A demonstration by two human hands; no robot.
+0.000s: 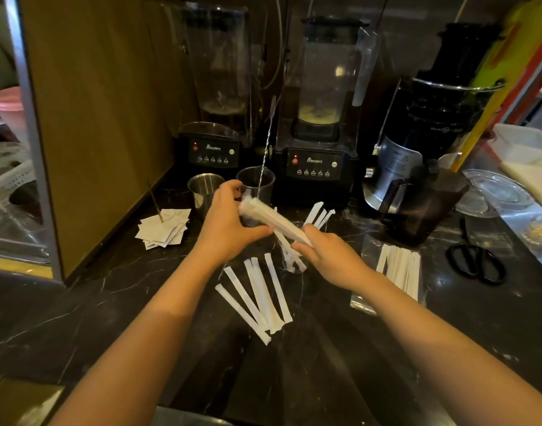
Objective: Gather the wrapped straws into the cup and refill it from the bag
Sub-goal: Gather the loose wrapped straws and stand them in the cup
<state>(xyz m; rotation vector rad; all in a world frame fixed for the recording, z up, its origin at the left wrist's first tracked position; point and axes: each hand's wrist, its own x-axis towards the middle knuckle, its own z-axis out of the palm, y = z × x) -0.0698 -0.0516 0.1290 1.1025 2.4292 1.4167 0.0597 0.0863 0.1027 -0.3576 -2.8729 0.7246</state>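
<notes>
While both hands grip a straw bundle [272, 218], blenders [316, 161] stand behind.

Near bench edge: the dark marble bench [116, 305] lies bare in front of the forearms, an open lane from the left.
Centre: loose wrapped straws [257, 298] fan across the surface between the two arms.
Left: a stack of paper slips [163, 230] on a spike sits beside the wooden side wall [103, 124].
Back row: two blenders [317, 118], a steel cup [205, 189] and a clear cup [257, 182] close off the rear.
Right: a clear bag of straws [395, 272], black scissors [475, 262] and a juicer [429, 142] crowd that side.
</notes>
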